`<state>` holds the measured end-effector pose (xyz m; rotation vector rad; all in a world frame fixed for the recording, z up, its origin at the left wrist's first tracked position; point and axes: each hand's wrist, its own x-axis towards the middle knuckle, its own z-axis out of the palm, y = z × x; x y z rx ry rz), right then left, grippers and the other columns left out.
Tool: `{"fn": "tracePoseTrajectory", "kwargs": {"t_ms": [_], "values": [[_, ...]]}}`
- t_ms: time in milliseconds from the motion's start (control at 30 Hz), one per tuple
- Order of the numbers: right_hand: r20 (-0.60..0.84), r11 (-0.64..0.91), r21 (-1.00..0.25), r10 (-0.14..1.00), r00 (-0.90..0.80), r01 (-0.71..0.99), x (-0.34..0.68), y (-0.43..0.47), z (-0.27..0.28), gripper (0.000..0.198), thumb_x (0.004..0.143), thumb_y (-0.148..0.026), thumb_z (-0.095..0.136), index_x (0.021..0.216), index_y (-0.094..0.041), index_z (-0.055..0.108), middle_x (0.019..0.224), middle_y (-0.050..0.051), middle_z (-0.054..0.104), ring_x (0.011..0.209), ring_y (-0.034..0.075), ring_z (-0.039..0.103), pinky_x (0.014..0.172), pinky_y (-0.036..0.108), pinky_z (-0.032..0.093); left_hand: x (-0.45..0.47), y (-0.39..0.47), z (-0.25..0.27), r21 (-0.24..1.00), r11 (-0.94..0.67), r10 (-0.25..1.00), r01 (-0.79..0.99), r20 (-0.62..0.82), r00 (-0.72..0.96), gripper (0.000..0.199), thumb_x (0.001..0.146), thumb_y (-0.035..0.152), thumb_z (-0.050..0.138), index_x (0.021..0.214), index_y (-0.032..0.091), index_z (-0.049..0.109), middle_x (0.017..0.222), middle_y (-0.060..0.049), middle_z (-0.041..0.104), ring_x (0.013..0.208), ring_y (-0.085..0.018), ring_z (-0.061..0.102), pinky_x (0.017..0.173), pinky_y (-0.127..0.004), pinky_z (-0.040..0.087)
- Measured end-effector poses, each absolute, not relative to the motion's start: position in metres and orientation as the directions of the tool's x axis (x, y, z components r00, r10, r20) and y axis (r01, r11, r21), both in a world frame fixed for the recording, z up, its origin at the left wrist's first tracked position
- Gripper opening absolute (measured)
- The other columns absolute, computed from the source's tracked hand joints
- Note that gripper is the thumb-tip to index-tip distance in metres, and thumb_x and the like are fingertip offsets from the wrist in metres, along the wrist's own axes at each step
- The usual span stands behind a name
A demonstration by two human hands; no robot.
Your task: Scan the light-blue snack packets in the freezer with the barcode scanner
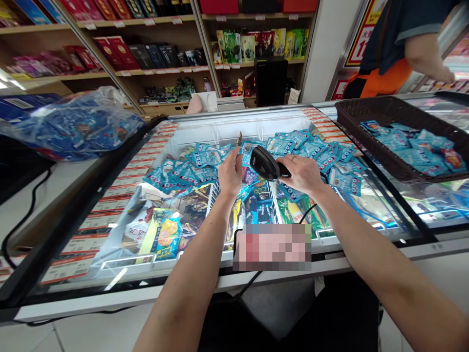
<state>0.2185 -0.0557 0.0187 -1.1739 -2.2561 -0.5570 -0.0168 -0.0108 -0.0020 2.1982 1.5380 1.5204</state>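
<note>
My right hand (303, 172) grips the handle of a black barcode scanner (264, 164), whose head points left toward my other hand. My left hand (230, 172) pinches a thin item (240, 139), seen nearly edge-on, probably one of the small packets. Many blue snack packets (207, 155) lie spread over the glass top of a chest freezer (110, 230), around and beyond both hands. A cable runs down from the scanner. At the near edge of the glass lies a flat rectangular object (273, 247), its surface blurred out.
On the right stands a dark woven basket (370, 146) with more blue packets. A clear bag (84, 124) of blue packets rests at left. Stocked shelves (154, 71) line the back. Another person (395, 54) in an orange apron stands at upper right.
</note>
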Motion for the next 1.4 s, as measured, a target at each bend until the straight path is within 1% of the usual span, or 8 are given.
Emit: {"fn": "tracePoseTrajectory", "kwargs": {"t_ms": [200, 467, 600, 733, 833, 967, 1167, 1400], "values": [[0.625, 0.536, 0.113, 0.616, -0.480, 0.836, 0.219, -0.056, 0.019, 0.033, 0.083, -0.038, 0.054, 0.110, -0.018, 0.057, 0.093, 0.006, 0.066, 0.083, 0.019, 0.059, 0.066, 0.028, 0.037, -0.016, -0.012, 0.000, 0.516, -0.494, 0.735, 0.700, 0.677, 0.019, 0.037, 0.092, 0.044, 0.037, 0.118, 0.023, 0.055, 0.096, -0.006, 0.068, 0.081, -0.016, 0.064, 0.075, -0.027, 0.047], [0.636, 0.538, 0.096, 0.614, -0.468, 0.838, 0.219, -0.055, 0.018, 0.034, 0.083, -0.036, 0.054, 0.111, -0.018, 0.058, 0.094, 0.006, 0.066, 0.082, 0.018, 0.059, 0.066, 0.028, 0.037, -0.016, -0.013, 0.001, 0.519, -0.500, 0.730, 0.693, 0.683, 0.015, 0.037, 0.091, 0.044, 0.038, 0.116, 0.022, 0.056, 0.097, -0.007, 0.068, 0.087, -0.018, 0.064, 0.077, -0.028, 0.047], [0.633, 0.536, 0.088, 0.620, -0.463, 0.839, 0.218, -0.055, 0.017, 0.033, 0.084, -0.036, 0.053, 0.112, -0.019, 0.058, 0.093, 0.006, 0.066, 0.083, 0.018, 0.059, 0.067, 0.028, 0.036, -0.016, -0.012, 0.000, 0.538, -0.474, 0.723, 0.697, 0.690, -0.041, 0.032, 0.091, 0.041, 0.040, 0.109, 0.023, 0.059, 0.096, -0.005, 0.068, 0.086, -0.017, 0.063, 0.077, -0.027, 0.046], [0.618, 0.525, 0.103, 0.632, -0.468, 0.845, 0.216, -0.054, 0.016, 0.040, 0.085, -0.038, 0.053, 0.120, -0.019, 0.054, 0.096, 0.006, 0.065, 0.084, 0.018, 0.058, 0.067, 0.028, 0.036, -0.018, -0.008, -0.002, 0.583, -0.469, 0.744, 0.664, 0.666, -0.059, 0.028, 0.091, 0.035, 0.040, 0.110, 0.023, 0.058, 0.095, -0.004, 0.067, 0.083, -0.015, 0.063, 0.077, -0.027, 0.047], [0.606, 0.508, 0.126, 0.641, -0.472, 0.852, 0.214, -0.053, 0.015, 0.047, 0.084, -0.038, 0.055, 0.127, -0.019, 0.049, 0.097, 0.006, 0.065, 0.084, 0.018, 0.058, 0.066, 0.028, 0.035, -0.018, -0.006, -0.003, 0.598, -0.484, 0.756, 0.639, 0.653, -0.038, 0.028, 0.090, 0.030, 0.040, 0.112, 0.023, 0.056, 0.098, -0.004, 0.066, 0.088, -0.016, 0.063, 0.079, -0.029, 0.048], [0.596, 0.513, 0.142, 0.639, -0.487, 0.847, 0.209, -0.052, 0.015, 0.042, 0.085, -0.039, 0.054, 0.121, -0.019, 0.053, 0.096, 0.006, 0.065, 0.084, 0.019, 0.058, 0.066, 0.028, 0.036, -0.018, -0.004, -0.005, 0.608, -0.491, 0.764, 0.624, 0.645, -0.027, 0.028, 0.090, 0.030, 0.040, 0.112, 0.023, 0.056, 0.099, -0.004, 0.066, 0.093, -0.017, 0.063, 0.082, -0.031, 0.049], [0.610, 0.514, 0.130, 0.633, -0.477, 0.848, 0.206, -0.051, 0.015, 0.035, 0.085, -0.038, 0.053, 0.114, -0.019, 0.056, 0.096, 0.006, 0.065, 0.083, 0.018, 0.058, 0.065, 0.029, 0.036, -0.020, 0.001, -0.010, 0.637, -0.501, 0.767, 0.586, 0.641, -0.041, 0.028, 0.090, 0.031, 0.040, 0.112, 0.023, 0.056, 0.101, -0.003, 0.065, 0.088, -0.015, 0.063, 0.082, -0.032, 0.051], [0.613, 0.485, 0.120, 0.650, -0.449, 0.866, 0.203, -0.046, 0.017, 0.035, 0.085, -0.038, 0.053, 0.115, -0.020, 0.055, 0.095, 0.006, 0.064, 0.083, 0.019, 0.057, 0.063, 0.029, 0.034, -0.020, 0.003, -0.012, 0.642, -0.508, 0.767, 0.575, 0.640, -0.038, 0.028, 0.089, 0.031, 0.042, 0.112, 0.024, 0.056, 0.102, -0.003, 0.065, 0.089, -0.015, 0.062, 0.083, -0.033, 0.052]]}}
